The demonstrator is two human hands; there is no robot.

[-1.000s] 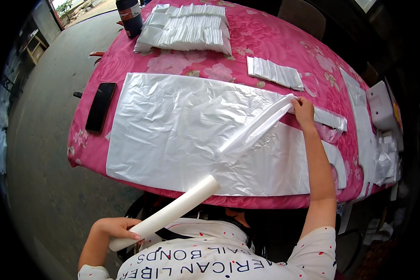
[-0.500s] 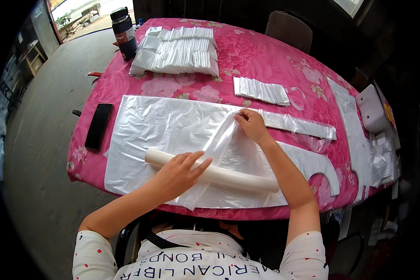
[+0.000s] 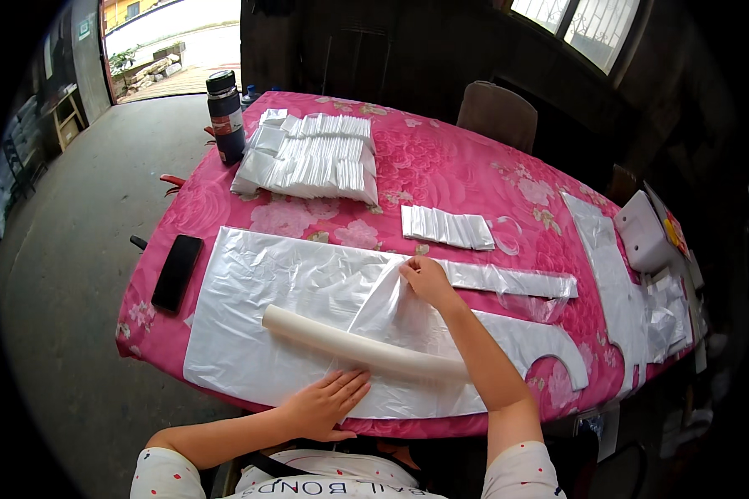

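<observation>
A pile of thin, shiny white plastic sheets (image 3: 250, 274) lies spread over the pink flowered tablecloth, with long strap-like parts at its right end. Across the sheets rests a white tube (image 3: 341, 339), running from left to right. My right hand (image 3: 429, 279) pinches the edge of the top plastic sheet beyond the tube, and the film rises in a fold beside it. Near the table's front edge my left hand (image 3: 329, 403) lies flat on the plastic, fingers stretched out just below the tube and holding nothing.
Folded white plastic packets (image 3: 320, 158) fill the far left, beside a dark flask (image 3: 225, 118). A smaller row of packets (image 3: 447, 227) lies mid-table. A black phone (image 3: 177, 273) is at left; more cut plastic sheets (image 3: 599, 258) and a white box (image 3: 643, 231) at right.
My left hand has moved from the tube toward the front edge and flattened on the plastic. The strip of film raised between the hands has sunk. The view has tilted upward.
</observation>
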